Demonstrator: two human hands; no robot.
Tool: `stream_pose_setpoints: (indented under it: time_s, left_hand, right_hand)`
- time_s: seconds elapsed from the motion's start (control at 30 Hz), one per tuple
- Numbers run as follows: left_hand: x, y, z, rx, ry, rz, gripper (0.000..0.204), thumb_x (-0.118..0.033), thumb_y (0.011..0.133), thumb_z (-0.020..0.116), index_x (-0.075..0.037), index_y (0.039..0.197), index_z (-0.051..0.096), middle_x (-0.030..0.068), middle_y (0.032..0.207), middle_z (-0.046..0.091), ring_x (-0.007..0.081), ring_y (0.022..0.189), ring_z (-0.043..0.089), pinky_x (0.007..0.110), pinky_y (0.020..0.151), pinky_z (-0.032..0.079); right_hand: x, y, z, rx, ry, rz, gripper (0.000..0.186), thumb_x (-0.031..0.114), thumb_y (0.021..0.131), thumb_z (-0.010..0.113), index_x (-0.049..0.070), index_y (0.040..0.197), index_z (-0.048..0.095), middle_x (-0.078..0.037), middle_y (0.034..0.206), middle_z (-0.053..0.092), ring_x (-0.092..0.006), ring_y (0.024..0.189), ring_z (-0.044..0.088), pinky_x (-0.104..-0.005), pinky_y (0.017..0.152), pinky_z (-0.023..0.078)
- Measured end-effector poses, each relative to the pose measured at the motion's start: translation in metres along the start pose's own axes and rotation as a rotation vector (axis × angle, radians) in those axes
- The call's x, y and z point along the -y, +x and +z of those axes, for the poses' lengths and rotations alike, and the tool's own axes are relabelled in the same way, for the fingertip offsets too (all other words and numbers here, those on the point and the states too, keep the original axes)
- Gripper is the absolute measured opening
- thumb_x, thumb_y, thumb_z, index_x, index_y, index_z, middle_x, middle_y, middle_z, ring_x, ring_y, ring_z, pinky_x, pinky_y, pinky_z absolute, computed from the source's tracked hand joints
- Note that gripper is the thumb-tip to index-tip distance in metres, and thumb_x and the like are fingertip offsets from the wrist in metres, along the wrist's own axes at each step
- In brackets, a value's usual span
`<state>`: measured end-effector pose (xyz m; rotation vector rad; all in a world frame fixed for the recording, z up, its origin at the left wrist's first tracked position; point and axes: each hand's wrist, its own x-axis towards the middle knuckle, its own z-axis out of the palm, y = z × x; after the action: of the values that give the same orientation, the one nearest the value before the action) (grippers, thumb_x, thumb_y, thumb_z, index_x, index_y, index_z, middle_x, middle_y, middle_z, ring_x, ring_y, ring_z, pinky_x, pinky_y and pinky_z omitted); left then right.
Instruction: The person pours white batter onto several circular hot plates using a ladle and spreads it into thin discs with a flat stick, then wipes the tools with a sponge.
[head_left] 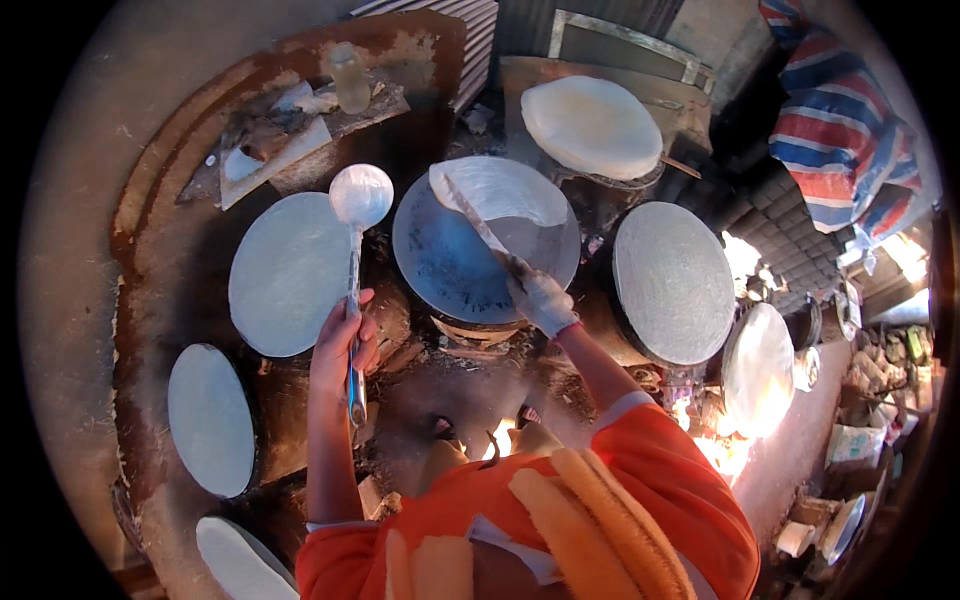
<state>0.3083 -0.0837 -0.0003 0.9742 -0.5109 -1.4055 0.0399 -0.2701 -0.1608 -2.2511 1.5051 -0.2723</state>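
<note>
In my left hand (345, 338) a long-handled metal ladle (361, 197) is gripped upright, its pale-coated round bowl at the top. My right hand (543, 302), in a whitish glove, closes round the handle of a long flat spatula (478, 226). The spatula reaches across the dark round griddle (455, 268) in front of me. Along its blade lies the edge of a thin pale crepe (515, 190), which covers the griddle's far part. The near part of the griddle is bare and dark. The ladle bowl hangs beside the griddle's left rim, over another batter-covered griddle (290, 275).
More pale-coated griddles stand around me, such as one on the right (673, 283) and one at far left (210, 420). A stack of crepes (590, 124) sits at the back. Flames (725, 455) burn low on the right. A cluttered board (300, 150) holds a jar (349, 78).
</note>
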Motion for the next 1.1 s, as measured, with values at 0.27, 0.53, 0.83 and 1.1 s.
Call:
stream_pose_setpoints:
  time_s: [0.27,0.53,0.83,1.1]
  left_hand:
    - [0.007,0.01,0.024,-0.163,0.15,-0.014,0.029,-0.015,0.093,0.044,-0.005,0.121,0.044,0.0019,0.072,0.048,0.0073,0.039,0.039,0.023,0.04,0.033]
    - [0.011,0.076,0.003,-0.162,0.471,-0.006,0.03,-0.017,0.094,0.044,-0.004,0.12,0.045,0.0031,0.067,0.048,0.0092,0.038,0.04,0.023,0.036,0.031]
    - [0.033,0.19,-0.021,-0.194,0.827,0.074,0.027,-0.018,0.094,0.043,-0.005,0.117,0.049,0.0065,0.064,0.049,0.0155,0.047,0.051,0.027,0.041,0.038]
    - [0.09,0.085,-0.077,-0.228,2.008,0.455,0.053,-0.013,0.085,0.053,-0.011,0.135,0.035,0.0163,0.086,0.054,0.0336,0.067,0.058,0.042,0.054,0.046]
  right_hand:
    - [-0.037,0.026,-0.046,0.078,0.063,-0.037,0.045,0.025,0.088,0.046,0.011,0.13,0.039,-0.019,0.105,0.06,-0.0362,0.094,0.058,-0.042,0.078,0.047]
    - [-0.012,-0.009,-0.038,0.132,0.004,-0.218,0.048,0.031,0.088,0.045,0.014,0.132,0.037,-0.016,0.098,0.062,-0.032,0.085,0.061,-0.0411,0.073,0.049]
    - [0.016,0.0,-0.049,0.198,0.052,-0.098,0.046,0.038,0.09,0.042,0.014,0.129,0.044,-0.016,0.104,0.061,-0.0286,0.083,0.063,-0.0376,0.07,0.051]
    - [-0.002,-0.014,-0.052,0.214,0.19,-0.06,0.044,0.035,0.09,0.042,0.015,0.13,0.042,-0.016,0.112,0.058,-0.0332,0.095,0.059,-0.0394,0.083,0.047]
